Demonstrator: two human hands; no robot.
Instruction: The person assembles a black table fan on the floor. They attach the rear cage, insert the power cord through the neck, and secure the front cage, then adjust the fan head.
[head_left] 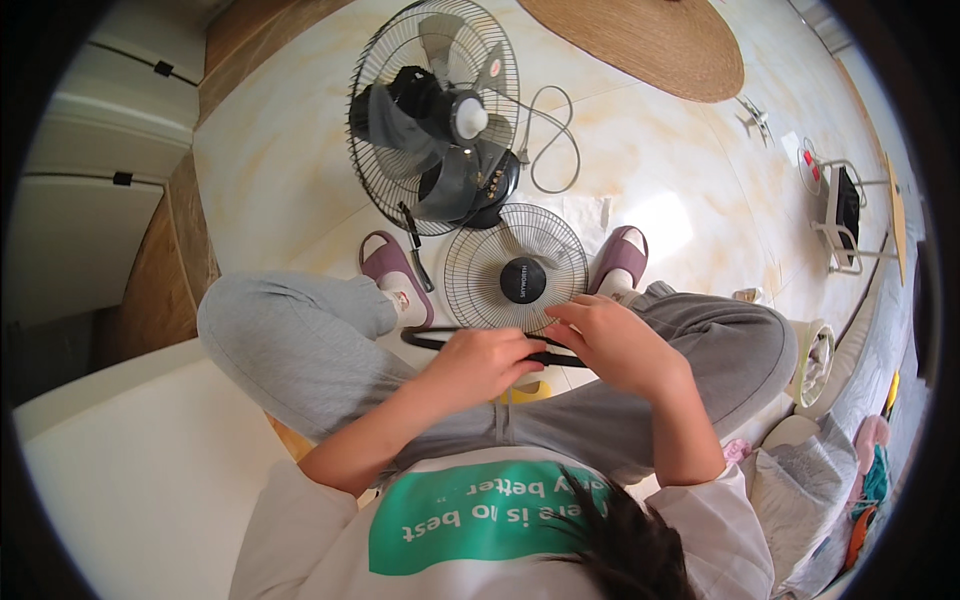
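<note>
Over my lap, my left hand (480, 365) closes round a black band (425, 339) that looks like a fan guard's rim strip. My right hand (612, 342) grips the same band a little to the right, fingers bent over it. Just beyond both hands, a round fan grille (478, 262) with a black centre cap lies between my feet. Farther off stands the electric fan (440, 120), its grey blades bare at the front and its rear wire guard on. Small brownish bits sit on its black base (497, 190).
A slim black tool (415, 250) rests beside my left slipper (384, 262). The fan's grey cord (570, 135) loops on the tiled floor. A round woven mat (650, 40) lies at the back. White cabinets (90, 235) stand left; a bin (812, 365) and a bed (885, 400) are right.
</note>
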